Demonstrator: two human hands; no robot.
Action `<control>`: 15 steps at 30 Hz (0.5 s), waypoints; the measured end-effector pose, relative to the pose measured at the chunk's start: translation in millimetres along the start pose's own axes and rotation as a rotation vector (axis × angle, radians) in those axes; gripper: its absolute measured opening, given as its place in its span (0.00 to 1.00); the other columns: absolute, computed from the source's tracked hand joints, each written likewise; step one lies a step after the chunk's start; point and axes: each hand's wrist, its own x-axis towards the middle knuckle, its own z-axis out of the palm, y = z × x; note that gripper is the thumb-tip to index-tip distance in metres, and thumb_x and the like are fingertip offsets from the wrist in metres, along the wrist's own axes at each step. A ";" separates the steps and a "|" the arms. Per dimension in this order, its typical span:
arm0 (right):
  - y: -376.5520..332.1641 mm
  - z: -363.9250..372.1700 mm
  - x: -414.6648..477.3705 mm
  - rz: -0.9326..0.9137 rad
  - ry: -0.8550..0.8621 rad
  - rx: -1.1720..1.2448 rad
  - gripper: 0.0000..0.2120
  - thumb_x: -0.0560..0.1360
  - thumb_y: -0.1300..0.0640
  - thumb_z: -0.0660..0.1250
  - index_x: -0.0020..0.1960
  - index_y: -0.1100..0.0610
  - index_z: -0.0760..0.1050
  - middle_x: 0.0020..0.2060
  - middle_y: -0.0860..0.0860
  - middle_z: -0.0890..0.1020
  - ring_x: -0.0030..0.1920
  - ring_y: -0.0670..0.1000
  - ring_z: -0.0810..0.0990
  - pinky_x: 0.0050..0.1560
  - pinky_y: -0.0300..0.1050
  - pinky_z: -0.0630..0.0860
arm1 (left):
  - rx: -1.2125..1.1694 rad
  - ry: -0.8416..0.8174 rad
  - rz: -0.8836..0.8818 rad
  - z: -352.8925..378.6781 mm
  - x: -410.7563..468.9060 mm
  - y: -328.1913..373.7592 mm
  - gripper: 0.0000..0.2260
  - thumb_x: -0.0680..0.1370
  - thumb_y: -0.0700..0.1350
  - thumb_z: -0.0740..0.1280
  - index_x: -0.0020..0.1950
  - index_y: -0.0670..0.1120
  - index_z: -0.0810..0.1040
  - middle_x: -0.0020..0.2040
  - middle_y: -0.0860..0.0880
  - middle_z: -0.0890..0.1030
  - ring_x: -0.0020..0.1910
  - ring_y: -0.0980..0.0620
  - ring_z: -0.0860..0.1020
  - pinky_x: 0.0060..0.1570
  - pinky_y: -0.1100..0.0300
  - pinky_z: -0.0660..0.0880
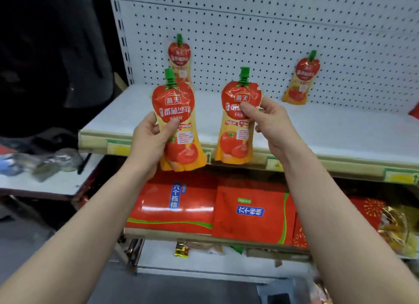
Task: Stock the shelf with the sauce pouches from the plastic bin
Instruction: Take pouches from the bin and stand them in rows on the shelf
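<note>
Gripping a tomato sauce pouch (178,113) in the left hand (147,142), thumb curled across its front, fingers wrapped behind. Pinching a second tomato sauce pouch (235,136) in the right hand (271,122), thumb pressing on the red label. Holding both upright, green caps up, side by side but apart, before the front edge of the white shelf (328,131). Leaning farther back against the pegboard (249,31), well apart: a back-left pouch (179,54) and a back-right pouch (300,79). Lying on the level below: red cartons (249,215).
</note>
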 end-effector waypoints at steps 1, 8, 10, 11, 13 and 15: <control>-6.2 9.2 14.1 0.012 -0.017 -0.005 0.04 0.78 0.58 0.68 0.52 0.53 0.78 0.38 0.46 0.83 0.33 0.38 0.80 0.39 0.36 0.72 | -0.012 0.022 0.017 -7.4 10.7 5.4 0.06 0.78 0.39 0.67 0.55 0.45 0.77 0.42 0.51 0.85 0.41 0.55 0.84 0.41 0.61 0.80; -26.3 63.2 115.1 0.068 -0.047 -0.025 0.03 0.77 0.56 0.70 0.49 0.52 0.77 0.40 0.46 0.83 0.37 0.44 0.80 0.40 0.42 0.74 | 0.006 0.114 0.053 -41.1 81.0 24.7 0.08 0.78 0.41 0.67 0.57 0.45 0.77 0.48 0.50 0.84 0.43 0.57 0.84 0.39 0.64 0.79; -23.2 76.0 142.2 0.058 -0.069 -0.026 0.00 0.78 0.56 0.69 0.48 0.52 0.78 0.40 0.46 0.83 0.36 0.44 0.81 0.37 0.41 0.77 | 0.029 0.132 0.057 -45.5 99.8 22.7 0.09 0.78 0.42 0.68 0.58 0.46 0.77 0.48 0.51 0.84 0.45 0.56 0.84 0.40 0.63 0.79; -20.3 82.1 156.5 0.052 -0.078 -0.030 0.01 0.78 0.57 0.69 0.47 0.53 0.78 0.39 0.47 0.83 0.36 0.44 0.81 0.36 0.41 0.78 | 0.032 0.140 0.055 -46.6 109.7 21.1 0.09 0.78 0.42 0.68 0.58 0.46 0.77 0.49 0.51 0.84 0.45 0.56 0.84 0.40 0.63 0.79; -10.9 94.4 184.0 0.053 -0.084 -0.034 0.03 0.78 0.58 0.69 0.45 0.54 0.78 0.40 0.48 0.83 0.37 0.46 0.82 0.35 0.41 0.79 | 0.034 0.157 0.047 -47.8 128.5 16.7 0.09 0.78 0.43 0.68 0.58 0.47 0.77 0.49 0.52 0.84 0.46 0.57 0.84 0.40 0.64 0.79; -0.1 105.6 211.9 0.062 -0.068 -0.028 0.03 0.77 0.58 0.69 0.45 0.56 0.78 0.43 0.52 0.84 0.41 0.50 0.83 0.35 0.43 0.80 | 0.046 0.172 0.034 -47.0 148.7 11.7 0.10 0.78 0.44 0.69 0.59 0.48 0.78 0.50 0.52 0.84 0.47 0.56 0.84 0.42 0.63 0.80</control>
